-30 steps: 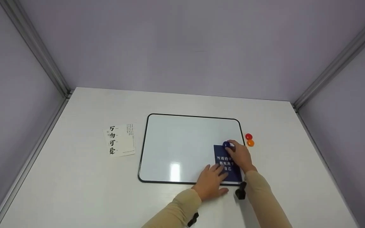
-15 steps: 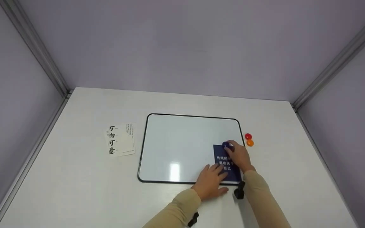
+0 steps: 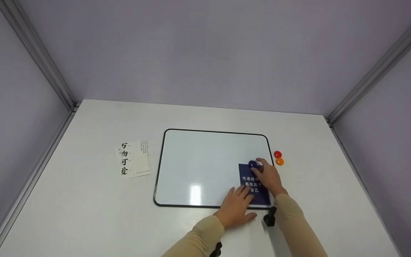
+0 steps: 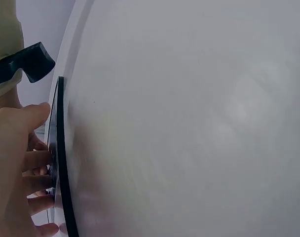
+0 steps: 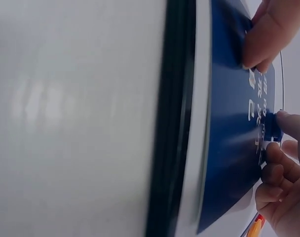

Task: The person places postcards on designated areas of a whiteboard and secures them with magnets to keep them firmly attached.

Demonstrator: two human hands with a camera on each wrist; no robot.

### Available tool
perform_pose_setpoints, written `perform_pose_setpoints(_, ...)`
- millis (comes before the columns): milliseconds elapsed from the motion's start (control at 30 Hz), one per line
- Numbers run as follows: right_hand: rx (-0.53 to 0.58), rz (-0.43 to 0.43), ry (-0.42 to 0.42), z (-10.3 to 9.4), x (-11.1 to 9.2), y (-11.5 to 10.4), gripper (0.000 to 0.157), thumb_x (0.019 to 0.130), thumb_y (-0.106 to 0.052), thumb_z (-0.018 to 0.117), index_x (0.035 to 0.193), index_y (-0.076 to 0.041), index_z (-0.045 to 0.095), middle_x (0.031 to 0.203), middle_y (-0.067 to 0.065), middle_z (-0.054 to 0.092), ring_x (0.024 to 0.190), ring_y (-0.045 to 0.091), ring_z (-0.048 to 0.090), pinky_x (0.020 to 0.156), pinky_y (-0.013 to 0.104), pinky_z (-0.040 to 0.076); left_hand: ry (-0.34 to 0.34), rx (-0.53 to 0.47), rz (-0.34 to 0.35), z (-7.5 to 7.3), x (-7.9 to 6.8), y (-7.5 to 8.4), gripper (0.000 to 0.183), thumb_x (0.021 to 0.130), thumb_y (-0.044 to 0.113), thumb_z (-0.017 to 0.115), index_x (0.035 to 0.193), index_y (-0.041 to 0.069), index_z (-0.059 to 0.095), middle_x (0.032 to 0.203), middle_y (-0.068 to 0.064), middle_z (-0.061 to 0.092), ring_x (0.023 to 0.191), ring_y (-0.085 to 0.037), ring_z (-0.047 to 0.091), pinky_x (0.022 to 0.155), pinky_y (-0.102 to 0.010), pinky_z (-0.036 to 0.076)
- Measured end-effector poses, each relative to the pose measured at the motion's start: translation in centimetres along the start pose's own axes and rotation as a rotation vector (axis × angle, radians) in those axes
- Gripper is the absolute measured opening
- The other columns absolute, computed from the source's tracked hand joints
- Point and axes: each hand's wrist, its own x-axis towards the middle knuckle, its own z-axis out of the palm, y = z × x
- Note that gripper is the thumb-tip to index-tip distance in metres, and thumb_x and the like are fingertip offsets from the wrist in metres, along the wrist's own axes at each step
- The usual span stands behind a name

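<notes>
A dark blue card with white characters lies on the lower right corner of the black-framed whiteboard. My right hand pinches a round blue magnet between thumb and fingers at the card's top edge. In the right wrist view, the blue magnet stands against the far end of the card. My left hand rests with spread, straight fingers on the card's lower left part, the thumb reaching past the board's near edge. The fingers also show over the board's frame in the left wrist view.
A red magnet and an orange magnet sit on the white table just right of the board. Left of the board lies a white card with black characters. Purple-grey walls enclose the table at the back and sides.
</notes>
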Motion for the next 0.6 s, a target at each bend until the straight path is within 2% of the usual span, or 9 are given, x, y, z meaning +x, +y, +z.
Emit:
perform_pose_setpoints(100, 0.002, -0.002, -0.004, -0.1, -0.1, 0.0, 0.048, 0.093, -0.022, 0.063, 0.136, -0.004, 0.05, 0.081, 0.011, 0.064, 0.062, 0.013, 0.055, 0.06, 0.026, 0.045, -0.002, -0.022, 0.004, 0.1, -0.2, 0.0, 0.063, 0.094, 0.061, 0.043, 0.142, 0.021, 0.045, 0.157, -0.004, 0.036, 0.148, -0.022, 0.032, 0.12, -0.041, 0.033)
perform_pose_setpoints(300, 0.011, -0.011, -0.001, -0.3, -0.5, 0.0, 0.047, 0.094, -0.023, 0.062, 0.135, -0.004, 0.05, 0.081, 0.011, 0.064, 0.064, 0.014, 0.053, 0.061, 0.026, 0.044, 0.004, -0.001, 0.015, 0.0, -0.3, -0.1, 0.063, 0.094, 0.063, 0.041, 0.141, 0.02, 0.047, 0.158, -0.008, 0.033, 0.149, -0.023, 0.028, 0.12, -0.04, 0.032)
perform_pose_setpoints(600, 0.002, -0.07, 0.053, -0.5, -1.1, 0.5, 0.041, 0.091, -0.021, 0.065, 0.125, 0.0, 0.058, 0.076, 0.012, 0.065, 0.064, 0.016, 0.052, 0.061, 0.027, 0.042, 0.045, -0.031, 0.023, -0.4, -0.6, -0.4, 0.059, 0.095, 0.058, 0.045, 0.139, 0.019, 0.049, 0.154, -0.003, 0.041, 0.145, -0.02, 0.036, 0.119, -0.041, 0.034)
